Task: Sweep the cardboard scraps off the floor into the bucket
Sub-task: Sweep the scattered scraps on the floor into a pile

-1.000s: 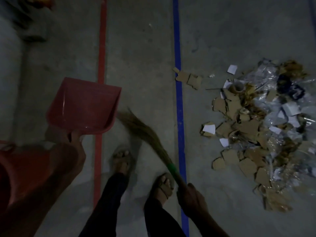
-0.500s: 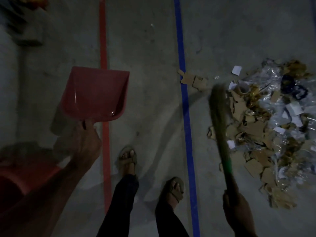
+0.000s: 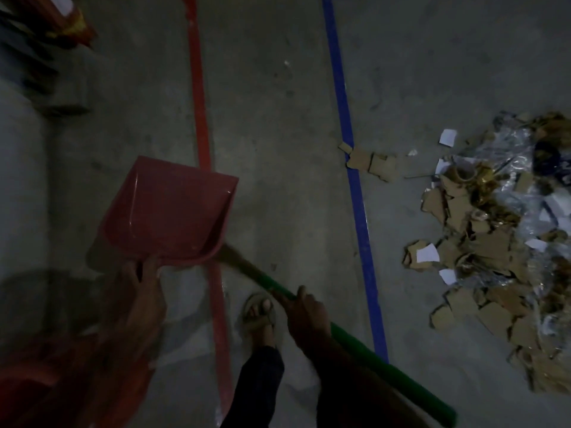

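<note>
Task barely started, judging by the floor: the pile of brown cardboard scraps mixed with white paper and clear plastic (image 3: 494,242) lies unswept at right, beyond the blue floor tape (image 3: 355,186). Left hand (image 3: 139,291) grips the empty red plastic dustpan (image 3: 170,211) by its handle. Right hand (image 3: 309,319) is wrapped round the green-handled straw broom (image 3: 370,350), its bristles hidden under the pan. No bucket clearly visible.

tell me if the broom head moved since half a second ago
Yes. The broom swung left across the blue floor line: its bristles were at the scrap pile and now tuck under the red dustpan, left of that line.
</note>
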Tool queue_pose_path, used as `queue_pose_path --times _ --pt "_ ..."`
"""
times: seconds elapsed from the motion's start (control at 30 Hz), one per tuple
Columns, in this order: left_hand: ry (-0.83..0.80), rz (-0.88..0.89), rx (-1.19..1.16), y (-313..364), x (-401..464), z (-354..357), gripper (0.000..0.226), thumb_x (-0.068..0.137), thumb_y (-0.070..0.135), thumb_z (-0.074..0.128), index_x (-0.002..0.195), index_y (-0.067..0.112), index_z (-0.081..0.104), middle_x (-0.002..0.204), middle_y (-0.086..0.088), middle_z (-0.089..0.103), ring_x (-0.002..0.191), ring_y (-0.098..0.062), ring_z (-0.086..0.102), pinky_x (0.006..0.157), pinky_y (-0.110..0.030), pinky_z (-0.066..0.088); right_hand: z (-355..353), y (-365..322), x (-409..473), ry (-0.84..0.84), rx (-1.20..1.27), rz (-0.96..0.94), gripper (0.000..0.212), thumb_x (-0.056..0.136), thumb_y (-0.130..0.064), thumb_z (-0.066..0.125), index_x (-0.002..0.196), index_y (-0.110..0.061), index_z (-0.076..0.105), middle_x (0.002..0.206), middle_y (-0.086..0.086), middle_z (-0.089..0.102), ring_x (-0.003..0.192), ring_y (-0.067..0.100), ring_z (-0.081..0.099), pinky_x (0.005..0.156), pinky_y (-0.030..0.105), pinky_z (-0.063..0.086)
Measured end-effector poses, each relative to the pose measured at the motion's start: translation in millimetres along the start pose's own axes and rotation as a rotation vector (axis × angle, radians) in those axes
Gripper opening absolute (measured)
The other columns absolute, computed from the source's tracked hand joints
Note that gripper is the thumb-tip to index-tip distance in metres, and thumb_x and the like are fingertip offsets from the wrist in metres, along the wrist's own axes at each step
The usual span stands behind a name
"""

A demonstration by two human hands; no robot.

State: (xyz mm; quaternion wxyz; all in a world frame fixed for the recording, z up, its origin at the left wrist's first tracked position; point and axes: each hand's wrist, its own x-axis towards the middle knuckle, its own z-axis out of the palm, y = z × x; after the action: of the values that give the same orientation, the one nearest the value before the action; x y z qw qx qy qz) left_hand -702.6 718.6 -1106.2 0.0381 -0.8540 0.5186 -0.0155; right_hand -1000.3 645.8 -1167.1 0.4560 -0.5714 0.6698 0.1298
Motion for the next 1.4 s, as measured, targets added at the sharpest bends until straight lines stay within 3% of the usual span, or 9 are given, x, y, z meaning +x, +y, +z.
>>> queue_pose_path --times 0.07,0.17,0.37,0.53,0.7,0.87,1.03,1.23,1.4 --pt "0.036 0.049 -0.018 3.3 7.9 8.2 0.037 0.106 0.016 0.040 0.139 0.006 0.054 0.111 -0.028 0.055 0.089 -0.043 0.058 0.080 -0.053 0.048 -20.6 -4.8 21.3 0.029 0.056 0.092 0.039 0.106 -0.029 0.037 0.143 -0.015 0.041 0.121 0.014 0.058 0.094 0.024 0.060 0.080 0.034 0.050" --pt "0.089 0.123 -0.065 25.4 39.5 7.4 0.035 0.106 0.013 0.039 0.132 -0.002 0.057 0.106 -0.031 0.057 0.087 -0.046 0.058 0.078 -0.056 0.047 -57.7 8.2 46.6 0.140 0.050 0.275 0.040 0.103 -0.048 0.040 0.125 -0.017 0.050 0.095 0.003 0.062 0.074 0.014 0.059 0.053 0.029 0.047" --pt "-0.067 0.279 -0.078 82.1 95.5 3.4 0.043 0.105 0.021 0.027 0.139 0.004 0.047 0.092 -0.023 0.051 0.077 -0.037 0.053 0.067 -0.051 0.041 -143.5 74.5 90.8 0.193 -0.072 0.460 0.051 0.101 -0.030 0.043 0.149 -0.024 0.028 0.109 0.011 0.050 0.078 0.022 0.058 0.056 0.034 0.048" --pt "-0.094 0.320 -0.116 142.0 143.6 -6.4 0.039 0.099 0.022 0.033 0.127 0.006 0.055 0.086 -0.022 0.050 0.071 -0.039 0.054 0.060 -0.050 0.044 -200.6 126.1 96.6 0.280 0.262 0.759 0.030 0.098 -0.024 0.053 0.116 0.000 0.055 0.084 0.012 0.061 0.063 0.019 0.060 0.046 0.027 0.042" --pt "-0.158 0.364 -0.085 187.6 186.3 -12.0 0.037 0.095 0.021 0.041 0.126 0.009 0.054 0.089 -0.023 0.050 0.073 -0.042 0.054 0.062 -0.051 0.045 -228.5 163.7 72.4 0.429 0.189 0.685 0.039 0.103 -0.036 0.042 0.122 -0.002 0.051 0.081 0.012 0.056 0.058 0.021 0.054 0.048 0.027 0.040" --pt "-0.105 0.386 -0.051 229.0 221.9 -36.8 0.038 0.094 0.018 0.040 0.128 0.006 0.055 0.093 -0.023 0.050 0.075 -0.042 0.055 0.062 -0.053 0.046 -221.0 188.2 23.4 0.402 0.031 0.393 0.077 0.099 -0.034 0.046 0.152 -0.050 -0.006 0.076 0.003 0.050 0.055 0.017 0.054 0.043 0.028 0.039" --pt "-0.085 0.353 -0.016 263.1 260.6 -63.4 0.040 0.092 0.020 0.039 0.127 0.007 0.054 0.099 -0.024 0.051 0.080 -0.043 0.056 0.066 -0.054 0.047 -193.6 159.5 15.1 0.289 -0.018 0.205 0.070 0.094 -0.046 0.042 0.154 -0.043 0.007 0.099 0.006 0.061 0.068 0.025 0.063 0.058 0.036 0.053" --pt "-0.051 0.265 -0.054 263.5 301.3 -71.3 0.035 0.095 0.018 0.043 0.126 0.004 0.052 0.093 -0.025 0.054 0.075 -0.041 0.056 0.062 -0.053 0.046 -190.5 43.9 90.6 0.110 -0.217 -0.215 0.067 0.094 -0.040 0.040 0.153 -0.052 0.011 0.117 0.010 0.062 0.068 0.020 0.063 0.053 0.029 0.041" --pt "-0.042 0.362 0.002 245.3 333.4 -58.9 0.040 0.091 0.018 0.043 0.126 0.001 0.051 0.090 -0.026 0.051 0.071 -0.043 0.055 0.061 -0.052 0.046 -220.8 -58.8 167.8 -0.034 -0.231 -0.165 0.056 0.107 -0.024 0.028 0.152 -0.053 0.010 0.142 0.025 0.038 0.102 0.036 0.059 0.084 0.044 0.054"
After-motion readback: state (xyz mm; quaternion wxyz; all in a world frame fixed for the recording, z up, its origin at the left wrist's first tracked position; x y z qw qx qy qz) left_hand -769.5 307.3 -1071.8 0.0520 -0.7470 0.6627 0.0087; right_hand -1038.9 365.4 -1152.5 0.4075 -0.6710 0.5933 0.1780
